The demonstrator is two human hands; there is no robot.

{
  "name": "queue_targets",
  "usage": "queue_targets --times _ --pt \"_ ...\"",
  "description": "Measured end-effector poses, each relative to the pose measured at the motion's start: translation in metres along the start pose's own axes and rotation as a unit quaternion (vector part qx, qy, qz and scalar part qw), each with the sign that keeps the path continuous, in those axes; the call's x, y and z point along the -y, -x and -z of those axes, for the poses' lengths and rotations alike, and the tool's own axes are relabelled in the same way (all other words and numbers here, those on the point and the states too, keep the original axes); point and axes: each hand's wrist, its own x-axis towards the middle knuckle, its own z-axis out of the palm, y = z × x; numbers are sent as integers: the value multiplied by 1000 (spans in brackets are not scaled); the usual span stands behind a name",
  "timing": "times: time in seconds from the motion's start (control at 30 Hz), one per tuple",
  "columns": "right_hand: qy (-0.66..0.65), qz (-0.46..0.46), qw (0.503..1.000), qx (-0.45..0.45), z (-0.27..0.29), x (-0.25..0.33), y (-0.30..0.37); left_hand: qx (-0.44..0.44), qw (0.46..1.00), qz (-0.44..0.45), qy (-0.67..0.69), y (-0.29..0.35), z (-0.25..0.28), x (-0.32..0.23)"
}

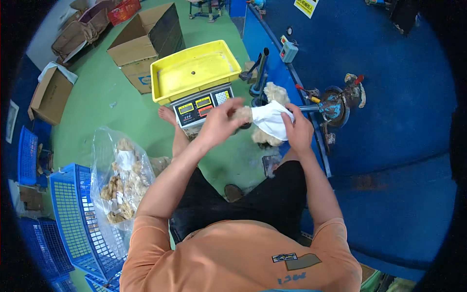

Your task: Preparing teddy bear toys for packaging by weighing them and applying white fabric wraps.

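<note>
In front of my knees is a plush toy piece with a white cloth body and fluffy beige ends. My left hand has its fingers closed around the fluffy end on the left. My right hand grips the right side of the white cloth, thumb on top. Just beyond it, a metal tube sticks out of a blue machine toward the piece. Whether the tube reaches inside the cloth is hidden by my right hand and the fabric.
A yellow tray sits on a digital scale ahead. To my left, a clear plastic bag of similar plush pieces leans by a blue plastic basket. An opened cardboard box stands farther off. Dark upright tubes rise beside the machine.
</note>
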Motion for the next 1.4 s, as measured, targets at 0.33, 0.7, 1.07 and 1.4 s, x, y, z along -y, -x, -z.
queue_targets --times 0.33,0.7,1.07,1.4 --pt "88 122 988 23 6 16 -22 63 969 -186 -149 -10 -16 11" --pt "87 138 982 98 -13 69 -16 27 999 18 2 0 50 37" --pt "243 -16 969 -52 20 -41 -39 -44 959 19 280 2 -41 26" --pt "244 103 960 -87 -6 -9 -44 -202 962 8 182 2 -45 20"
